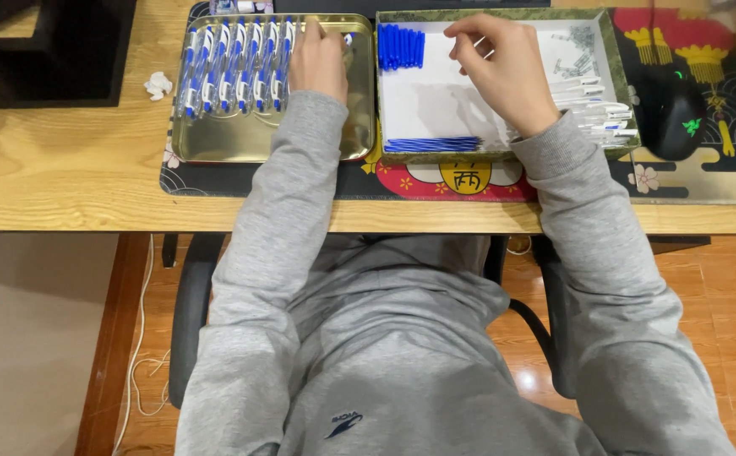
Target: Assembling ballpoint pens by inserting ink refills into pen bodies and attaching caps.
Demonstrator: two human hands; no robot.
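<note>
My left hand (318, 61) rests over the right part of a gold metal tray (216, 145). Its fingers are closed on a white and blue pen whose tip shows at its right. A row of several like pens (233, 67) lies beside it in the tray. My right hand (496, 67) hovers over a white-lined box (615, 59) with fingertips pinched together; whether it holds anything is hidden. In the box lie blue caps (400, 46), blue refills (431, 144), white barrels (602, 111) and small springs (579, 44).
Both containers stand on a patterned desk mat (706, 181) on a wooden desk (64, 177). A black mouse (672, 114) sits right of the box. A crumpled white scrap (158, 84) lies left of the tray, and a black object (47, 51) fills the far left corner.
</note>
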